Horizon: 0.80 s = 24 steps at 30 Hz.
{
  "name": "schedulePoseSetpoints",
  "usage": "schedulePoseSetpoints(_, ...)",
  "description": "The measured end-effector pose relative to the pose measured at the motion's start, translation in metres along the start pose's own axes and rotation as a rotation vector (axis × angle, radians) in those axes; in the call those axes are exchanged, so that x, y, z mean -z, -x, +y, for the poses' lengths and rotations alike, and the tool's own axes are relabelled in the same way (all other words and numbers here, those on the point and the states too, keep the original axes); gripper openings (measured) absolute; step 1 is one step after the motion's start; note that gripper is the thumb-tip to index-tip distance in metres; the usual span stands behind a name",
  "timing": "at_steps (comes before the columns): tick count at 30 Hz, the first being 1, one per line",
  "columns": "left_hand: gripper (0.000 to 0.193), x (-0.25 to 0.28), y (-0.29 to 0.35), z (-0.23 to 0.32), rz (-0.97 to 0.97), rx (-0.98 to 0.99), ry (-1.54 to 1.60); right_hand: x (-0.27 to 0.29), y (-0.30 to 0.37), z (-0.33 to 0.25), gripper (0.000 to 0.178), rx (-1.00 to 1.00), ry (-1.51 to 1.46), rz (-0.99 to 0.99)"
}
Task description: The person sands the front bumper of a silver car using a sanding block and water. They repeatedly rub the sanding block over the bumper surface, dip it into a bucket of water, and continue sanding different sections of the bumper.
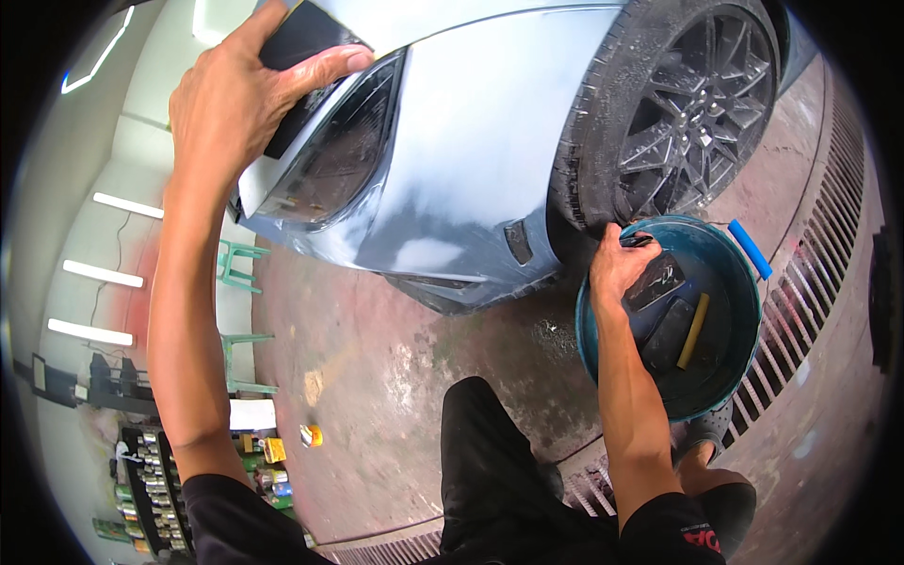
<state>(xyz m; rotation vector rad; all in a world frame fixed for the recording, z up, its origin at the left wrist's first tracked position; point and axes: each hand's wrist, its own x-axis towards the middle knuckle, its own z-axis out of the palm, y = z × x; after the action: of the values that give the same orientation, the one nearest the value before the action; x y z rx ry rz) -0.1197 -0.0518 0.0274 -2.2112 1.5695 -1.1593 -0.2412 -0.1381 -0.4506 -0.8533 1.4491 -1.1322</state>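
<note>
My left hand [226, 99] is raised at the car's front, thumb and forefinger spread wide over a flat black surface [306, 38] beside the headlight [339, 155]; its other fingertips are out of sight. My right hand [621, 266] reaches over the near left rim of a dark teal bucket [586, 348], fingers curled round a dark wet rectangular pad [656, 281]. Lower in the bucket lie another dark block [667, 331] and a yellow bar [695, 330]. The pale grey-blue car fender [471, 122] has a dull, patchy finish.
A front wheel [697, 113] stands just beyond the bucket. Its blue handle grip [750, 249] sticks out to the right. A metal floor grate [810, 273] curves along the right. Green stools [243, 264] stand at left, with cans on a rack [155, 480] below.
</note>
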Motion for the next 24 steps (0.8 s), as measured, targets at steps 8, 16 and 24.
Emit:
schedulePoseSetpoints(8, 0.088, -0.005, 0.005, -0.003, 0.049, 0.008, 0.011, 0.006, -0.002, -0.005, 0.054, 0.021, -0.003, -0.020)
schedulePoseSetpoints(16, 0.063, 0.018, 0.001, 0.021, -0.050, 0.087, 0.258, 0.002, 0.001, 0.001, 0.052, 0.051, -0.056, -0.014)
schedulePoseSetpoints(24, 0.080, 0.002, 0.003, 0.017, 0.026, 0.018, -0.014, 0.003, 0.002, 0.000, 0.053, 0.036, -0.023, -0.028)
